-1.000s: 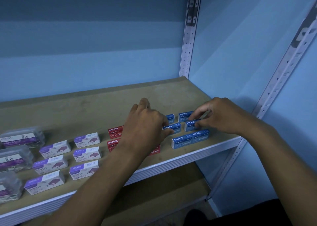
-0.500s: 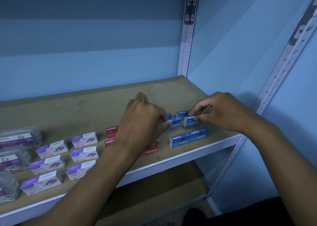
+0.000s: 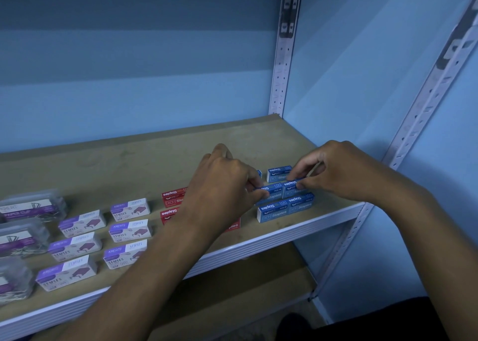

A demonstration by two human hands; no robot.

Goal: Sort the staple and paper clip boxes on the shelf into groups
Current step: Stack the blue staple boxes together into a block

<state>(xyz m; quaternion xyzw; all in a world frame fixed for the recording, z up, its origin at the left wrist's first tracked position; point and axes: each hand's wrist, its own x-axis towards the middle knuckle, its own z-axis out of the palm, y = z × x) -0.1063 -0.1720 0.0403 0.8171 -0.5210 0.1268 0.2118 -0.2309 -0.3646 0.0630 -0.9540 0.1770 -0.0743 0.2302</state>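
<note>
Several blue staple boxes (image 3: pixel 274 210) sit in rows at the right end of the wooden shelf (image 3: pixel 144 159). My left hand (image 3: pixel 222 185) pinches one blue box (image 3: pixel 271 189) in the middle row. My right hand (image 3: pixel 333 170) pinches the blue box (image 3: pixel 292 189) beside it, the two boxes touching end to end. Red staple boxes (image 3: pixel 172 197) lie partly hidden under my left hand and forearm. White-and-purple staple boxes (image 3: pixel 129 230) fill the shelf's left-middle. Clear paper clip boxes (image 3: pixel 28 208) stand at the far left.
Perforated metal uprights (image 3: pixel 282 64) stand at the shelf's back right corner and front right. Blue walls close in the back and right side. A lower wooden shelf (image 3: pixel 232 283) shows beneath the white front rail (image 3: pixel 284 233).
Both hands have drawn the two middle blue boxes together and slightly toward the front row. The camera view has shifted a little.
</note>
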